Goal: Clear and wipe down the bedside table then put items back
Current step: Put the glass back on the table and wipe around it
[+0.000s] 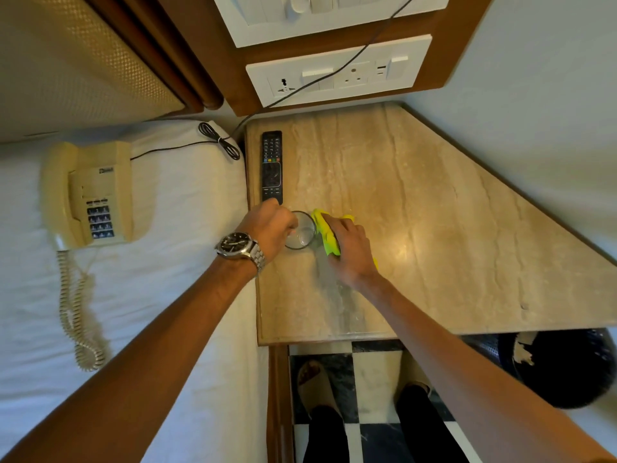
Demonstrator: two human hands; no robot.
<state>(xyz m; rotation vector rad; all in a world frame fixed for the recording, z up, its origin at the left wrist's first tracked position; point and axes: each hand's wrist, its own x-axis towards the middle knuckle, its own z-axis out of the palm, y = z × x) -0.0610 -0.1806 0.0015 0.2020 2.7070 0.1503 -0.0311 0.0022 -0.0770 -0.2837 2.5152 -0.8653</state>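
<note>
The beige marble bedside table [434, 212] fills the middle right. A black remote [272, 167] lies along its left edge. Just below the remote stands an empty clear glass [302, 233], and my left hand [270, 230], wearing a wristwatch, grips the glass's left rim. My right hand [350, 248] presses a yellow-green cloth [325, 233] flat on the tabletop, right beside the glass. A damp streak shows on the marble below the cloth.
A cream corded telephone [88, 195] rests on the white bed [167, 262] at left, its cable running up to the wall. Socket panels [339, 70] sit behind the table. A dark bin [567, 369] stands on the checkered floor below the table's right end, next to my feet.
</note>
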